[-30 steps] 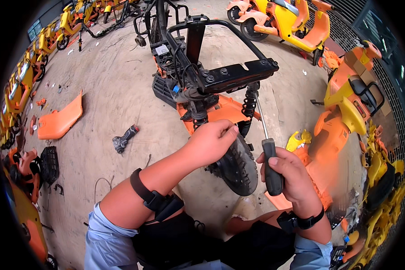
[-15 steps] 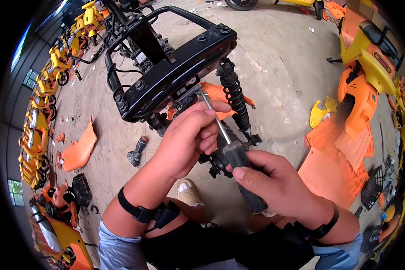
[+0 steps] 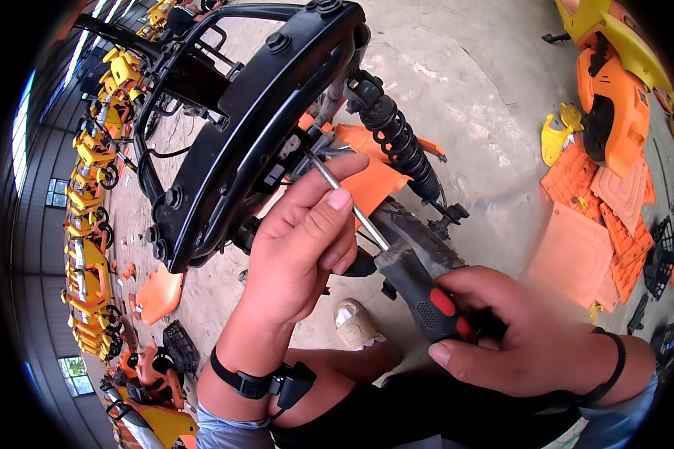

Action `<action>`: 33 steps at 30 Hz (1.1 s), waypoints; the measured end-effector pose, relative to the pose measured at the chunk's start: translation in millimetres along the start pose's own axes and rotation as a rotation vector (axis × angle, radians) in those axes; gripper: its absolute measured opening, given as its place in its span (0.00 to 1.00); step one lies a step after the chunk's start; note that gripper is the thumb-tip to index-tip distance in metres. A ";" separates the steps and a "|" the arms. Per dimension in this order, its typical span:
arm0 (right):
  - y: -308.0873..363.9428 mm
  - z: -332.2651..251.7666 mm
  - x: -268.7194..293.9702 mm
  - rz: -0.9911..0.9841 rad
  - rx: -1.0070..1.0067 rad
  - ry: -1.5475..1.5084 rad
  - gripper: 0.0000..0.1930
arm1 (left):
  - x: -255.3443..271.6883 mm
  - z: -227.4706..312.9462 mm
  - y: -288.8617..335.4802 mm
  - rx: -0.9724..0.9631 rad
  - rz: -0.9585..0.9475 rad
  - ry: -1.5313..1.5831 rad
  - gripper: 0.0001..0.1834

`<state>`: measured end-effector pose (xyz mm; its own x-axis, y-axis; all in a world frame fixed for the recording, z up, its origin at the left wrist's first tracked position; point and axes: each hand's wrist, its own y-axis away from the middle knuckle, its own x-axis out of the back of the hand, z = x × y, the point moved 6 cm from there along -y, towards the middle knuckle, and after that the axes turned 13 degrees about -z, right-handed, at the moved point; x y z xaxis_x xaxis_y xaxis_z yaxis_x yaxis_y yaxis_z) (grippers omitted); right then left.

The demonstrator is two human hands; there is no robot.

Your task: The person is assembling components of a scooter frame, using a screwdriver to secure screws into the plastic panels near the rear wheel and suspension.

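Note:
My right hand [image 3: 502, 329] grips the black handle of a screwdriver [image 3: 419, 288] with red patches on its side. Its long metal shaft slants up and left. My left hand [image 3: 303, 232] is closed at the shaft, thumb and index finger against it. The tip reaches in under the rear of a black scooter frame [image 3: 236, 127], by a part with a white label; what it touches is hidden. To the right of the shaft stands a black coil-spring shock absorber [image 3: 397, 135], and behind it lies an orange panel [image 3: 371, 168].
Orange panels [image 3: 569, 251] lie piled on the floor at right, with a yellow part [image 3: 554, 138] and an orange-yellow scooter body [image 3: 614, 105] beyond. Yellow scooters [image 3: 90, 277] line the left wall. An orange panel [image 3: 159, 294] and a black basket [image 3: 180, 346] lie at left.
My view has turned and come closer to the frame. The screwdriver tip stays under the frame. My right hand now sits lower on the handle, baring the red patches.

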<state>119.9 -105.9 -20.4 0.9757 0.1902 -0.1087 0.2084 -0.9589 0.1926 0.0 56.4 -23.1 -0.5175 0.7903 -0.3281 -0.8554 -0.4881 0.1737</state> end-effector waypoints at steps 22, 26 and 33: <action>4.1 -6.8 11.0 -0.038 -0.131 0.155 0.31 | 0.5 1.2 -1.3 -0.046 0.018 -0.057 0.25; 0.9 -2.5 15.8 -0.032 0.017 0.229 0.32 | 1.3 1.3 -1.7 -0.069 0.025 -0.044 0.24; 0.4 -1.9 16.6 -0.038 -0.019 0.230 0.31 | 3.3 0.6 -2.0 -0.073 0.024 -0.028 0.24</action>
<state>136.3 -102.7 -20.3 0.9563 0.2715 0.1087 0.2447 -0.9464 0.2107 0.0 60.3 -23.9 -0.5394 0.7873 -0.2986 -0.8391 -0.5322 0.1124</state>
